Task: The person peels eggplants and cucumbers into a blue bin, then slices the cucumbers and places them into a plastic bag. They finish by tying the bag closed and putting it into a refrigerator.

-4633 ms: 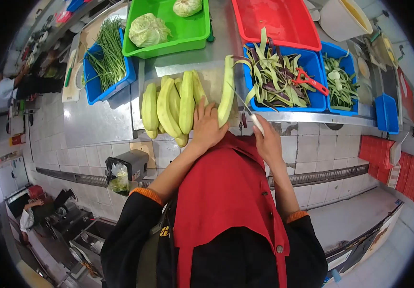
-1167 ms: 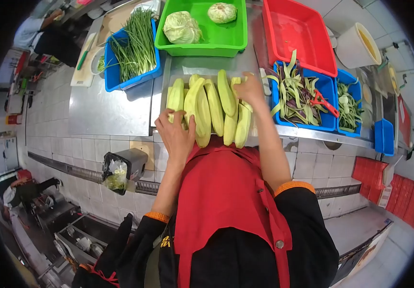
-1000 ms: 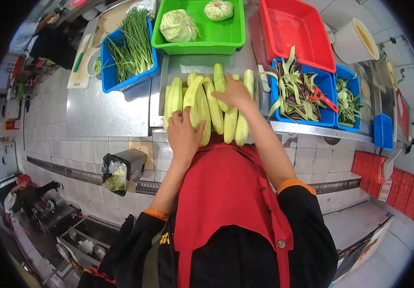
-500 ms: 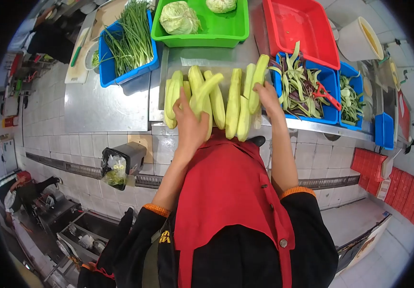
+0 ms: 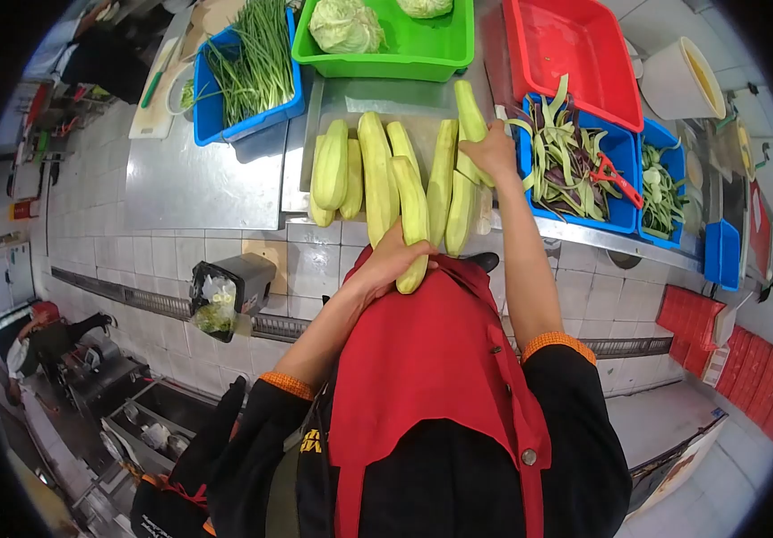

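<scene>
Fingers of my left hand [image 5: 395, 255] are curled partway around the lower part of a peeled eggplant [image 5: 410, 211], showing on both sides of it, with its near end poking out past them over the red apron [image 5: 431, 359]. Its far end points away from me, slanting a little left, among the others on the worktop [image 5: 198, 197]. My right hand [image 5: 494, 152] grasps a second peeled eggplant [image 5: 469, 108] around its middle, the thumb reaching across to the left and the fingers bent over the right side; the far end sticks out beyond the grip, and the near end lies by the top of another one. Neither hand is released or balled into a fist.

Both held pieces are long, pale green and slightly curved, with light streaks and a faint sheen. More peeled eggplants [image 5: 375, 170] of the same look lie roughly side by side, a cluster to the left of my left hand and two between my hands. Just beside my right hand stands a blue bin [image 5: 583, 215] of purple and green peelings [image 5: 561, 161], a red peeler [image 5: 617, 179] on top. Beyond the eggplants sits a green bin [image 5: 386, 65] with two cabbages [image 5: 346, 25].
</scene>
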